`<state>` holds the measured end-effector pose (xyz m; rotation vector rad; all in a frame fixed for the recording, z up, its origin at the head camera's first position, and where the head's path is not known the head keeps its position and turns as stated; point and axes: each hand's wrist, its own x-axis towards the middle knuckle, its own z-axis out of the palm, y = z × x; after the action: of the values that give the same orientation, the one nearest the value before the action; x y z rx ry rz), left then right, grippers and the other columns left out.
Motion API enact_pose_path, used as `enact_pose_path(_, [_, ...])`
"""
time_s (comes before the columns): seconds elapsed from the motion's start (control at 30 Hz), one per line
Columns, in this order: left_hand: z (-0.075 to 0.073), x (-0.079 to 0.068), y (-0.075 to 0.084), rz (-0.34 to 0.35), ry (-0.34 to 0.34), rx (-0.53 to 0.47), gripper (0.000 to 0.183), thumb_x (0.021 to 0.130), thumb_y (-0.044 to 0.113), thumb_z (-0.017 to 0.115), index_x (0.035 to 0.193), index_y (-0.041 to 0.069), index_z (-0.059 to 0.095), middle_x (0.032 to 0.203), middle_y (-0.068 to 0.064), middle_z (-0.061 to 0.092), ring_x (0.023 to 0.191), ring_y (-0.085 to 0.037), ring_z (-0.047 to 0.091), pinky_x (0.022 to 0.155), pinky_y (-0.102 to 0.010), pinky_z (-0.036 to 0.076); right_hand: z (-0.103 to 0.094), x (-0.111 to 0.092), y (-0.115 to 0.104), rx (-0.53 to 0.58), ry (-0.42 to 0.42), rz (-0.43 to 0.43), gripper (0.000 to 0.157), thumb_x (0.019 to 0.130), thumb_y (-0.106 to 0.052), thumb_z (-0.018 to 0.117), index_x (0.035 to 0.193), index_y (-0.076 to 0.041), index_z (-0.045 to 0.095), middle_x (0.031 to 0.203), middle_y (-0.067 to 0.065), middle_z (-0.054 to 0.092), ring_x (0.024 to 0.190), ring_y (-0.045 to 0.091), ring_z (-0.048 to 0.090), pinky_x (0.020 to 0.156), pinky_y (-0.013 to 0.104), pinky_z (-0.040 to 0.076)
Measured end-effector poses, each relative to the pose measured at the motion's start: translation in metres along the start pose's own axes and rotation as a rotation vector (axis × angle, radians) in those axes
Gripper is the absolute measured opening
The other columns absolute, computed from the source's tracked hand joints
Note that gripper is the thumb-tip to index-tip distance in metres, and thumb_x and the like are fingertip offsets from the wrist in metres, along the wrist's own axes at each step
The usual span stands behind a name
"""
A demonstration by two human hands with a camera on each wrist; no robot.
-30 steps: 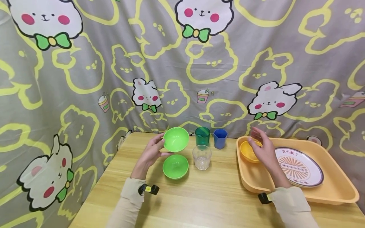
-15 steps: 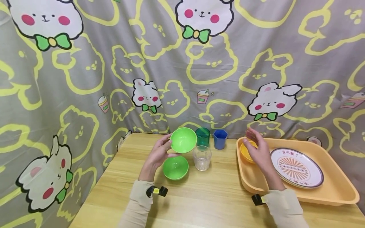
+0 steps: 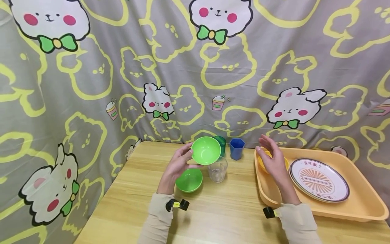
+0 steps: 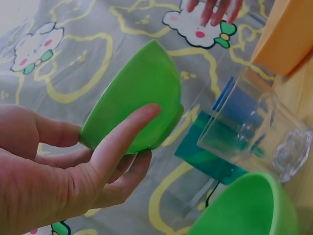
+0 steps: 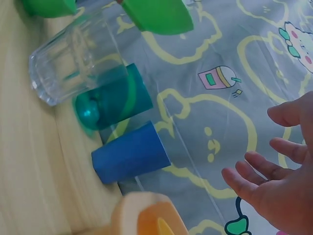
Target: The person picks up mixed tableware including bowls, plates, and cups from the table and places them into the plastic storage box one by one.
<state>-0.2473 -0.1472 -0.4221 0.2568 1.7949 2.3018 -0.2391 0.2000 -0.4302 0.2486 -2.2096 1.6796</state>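
Note:
My left hand (image 3: 178, 165) grips a green bowl (image 3: 206, 150) by its side, lifted and tipped toward me. In the left wrist view the thumb is at the rim and the fingers lie under the bowl's outside. Below it a second green bowl (image 3: 189, 180) stands on the table. The held bowl overlaps a clear cup (image 3: 217, 172) and a teal cup (image 3: 221, 144) in the head view. My right hand (image 3: 275, 166) hovers with spread, relaxed fingers above a yellow bowl (image 3: 285, 164) and holds nothing. It partly hides that bowl.
A blue six-sided cup (image 3: 237, 149) stands near the table's back edge. On the right, an orange tray (image 3: 362, 203) holds the yellow bowl and a patterned white plate (image 3: 319, 180). A printed curtain (image 3: 182, 67) hangs right behind the wooden table (image 3: 231, 213).
My left hand has carried the green bowl to the right, from above the second bowl to over the cups. My right hand has shifted slightly left above the yellow bowl.

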Motion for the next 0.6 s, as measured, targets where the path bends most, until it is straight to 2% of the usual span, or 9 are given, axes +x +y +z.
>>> enact_pose_path(0.23, [0.005, 0.002, -0.002, -0.011, -0.019, -0.005, 0.046, 0.11, 0.005, 0.04, 0.155, 0.001, 0.038, 0.148, -0.023, 0.04, 0.126, -0.037, 0.054, 0.085, -0.052, 0.06, 0.008, 0.0, -0.001, 0.044, 0.012, -0.004, 0.053, 0.103, -0.014, 0.064, 0.152, -0.004, 0.046, 0.144, 0.02, 0.055, 0.134, 0.032, 0.05, 0.097, 0.007, 0.044])
enact_pose_path(0.43, [0.007, 0.002, -0.001, 0.006, -0.038, 0.001, 0.046, 0.11, 0.005, 0.039, 0.156, 0.001, 0.037, 0.152, -0.022, 0.039, 0.132, -0.04, 0.05, 0.085, -0.054, 0.06, 0.011, -0.002, -0.003, 0.074, 0.051, -0.031, 0.052, 0.102, -0.012, 0.064, 0.151, -0.004, 0.047, 0.142, 0.02, 0.057, 0.132, 0.029, 0.053, 0.099, 0.009, 0.045])
enact_pose_path(0.6, [0.008, 0.0, -0.001, -0.002, -0.034, -0.014, 0.046, 0.11, 0.003, 0.038, 0.156, 0.0, 0.036, 0.148, -0.024, 0.038, 0.128, -0.037, 0.052, 0.087, -0.058, 0.058, 0.013, -0.006, -0.006, 0.085, 0.043, -0.045, 0.052, 0.103, -0.011, 0.064, 0.151, -0.003, 0.047, 0.142, 0.022, 0.056, 0.131, 0.023, 0.054, 0.101, 0.009, 0.044])
